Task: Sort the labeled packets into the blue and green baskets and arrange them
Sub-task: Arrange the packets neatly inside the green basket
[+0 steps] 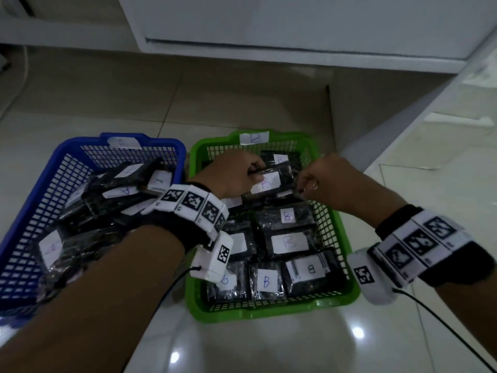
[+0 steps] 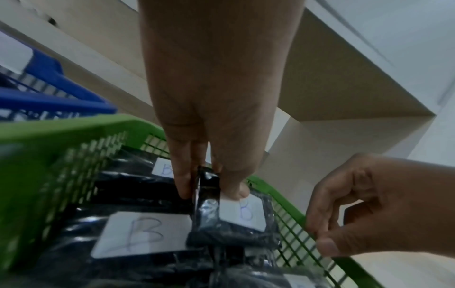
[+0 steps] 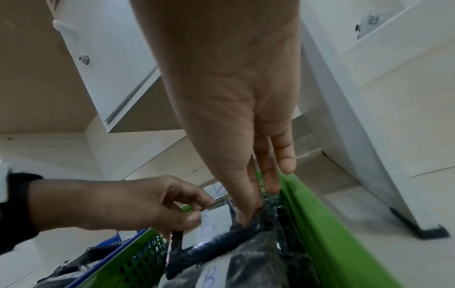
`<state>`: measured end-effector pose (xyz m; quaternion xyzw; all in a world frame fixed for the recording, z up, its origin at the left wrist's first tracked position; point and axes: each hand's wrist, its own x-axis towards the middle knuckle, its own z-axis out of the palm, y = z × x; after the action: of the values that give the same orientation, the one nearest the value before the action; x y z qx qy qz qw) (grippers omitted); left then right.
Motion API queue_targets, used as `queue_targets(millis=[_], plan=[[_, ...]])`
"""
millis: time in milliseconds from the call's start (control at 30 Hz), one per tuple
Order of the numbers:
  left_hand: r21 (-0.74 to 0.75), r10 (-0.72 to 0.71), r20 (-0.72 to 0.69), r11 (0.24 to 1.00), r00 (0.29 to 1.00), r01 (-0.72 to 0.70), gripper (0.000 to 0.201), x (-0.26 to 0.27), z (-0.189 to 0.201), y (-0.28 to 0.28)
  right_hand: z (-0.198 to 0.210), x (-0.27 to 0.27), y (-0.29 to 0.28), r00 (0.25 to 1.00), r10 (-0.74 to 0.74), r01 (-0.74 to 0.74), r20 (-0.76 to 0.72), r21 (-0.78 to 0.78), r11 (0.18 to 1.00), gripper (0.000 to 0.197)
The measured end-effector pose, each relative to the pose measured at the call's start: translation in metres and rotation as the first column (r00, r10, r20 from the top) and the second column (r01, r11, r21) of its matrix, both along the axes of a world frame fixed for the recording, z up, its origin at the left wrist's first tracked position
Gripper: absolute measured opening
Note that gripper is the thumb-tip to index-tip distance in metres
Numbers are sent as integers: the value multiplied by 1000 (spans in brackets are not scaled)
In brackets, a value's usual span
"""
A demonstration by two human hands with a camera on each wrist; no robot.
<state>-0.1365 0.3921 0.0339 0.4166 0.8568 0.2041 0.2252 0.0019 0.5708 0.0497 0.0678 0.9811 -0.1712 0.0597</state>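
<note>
Floor: glossy pale tiled floor (image 1: pixel 242 345), light glints showing on its near part.
Cabinet: white cabinet (image 1: pixel 295 20) at the far side, raised off the floor.
Drawer knob: small round grey knob (image 3: pixel 83 58) on a white cabinet front.
Right side: white marbled slab (image 1: pixel 443 130) running diagonally.

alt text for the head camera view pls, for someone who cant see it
Both hands hold one black packet labelled B over the far end of a green basket filled with B packets: left hand on its left edge, right hand on its right. A blue basket of A packets sits to the left on a pale tiled floor.
</note>
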Motion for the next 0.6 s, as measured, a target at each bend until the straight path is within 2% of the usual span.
queue_targets(millis=[67,167,267,367,467,500,533,600], plan=[[-22,-23,12,1000,1000,23,37,6,-6,11,-2,10,0,1000,-17,16,-7,-45,999,14],[43,-34,-25,998,999,35,34,11,-11,22,-6,22,-10,1000,24,-24,2,-135,991,18],[74,-65,-41,995,997,68,32,12,-14,22,-13,28,-18,996,83,-81,14,-100,992,31],[54,-113,82,993,990,109,39,12,-18,15,-17,29,-24,992,100,-97,81,-32,995,35],[128,-26,99,992,995,13,36,14,-10,7,-17,27,-27,993,59,-59,106,0,998,41],[106,-10,89,994,996,1,33,13,-3,3,-16,26,-28,992,49,-49,116,2,999,42],[20,-26,82,1000,996,24,28,11,6,-3,-16,26,-29,991,41,-41,130,1,999,44],[-245,-97,132,961,987,127,31,7,22,-15,-15,24,-30,989,31,-32,142,2,999,46]])
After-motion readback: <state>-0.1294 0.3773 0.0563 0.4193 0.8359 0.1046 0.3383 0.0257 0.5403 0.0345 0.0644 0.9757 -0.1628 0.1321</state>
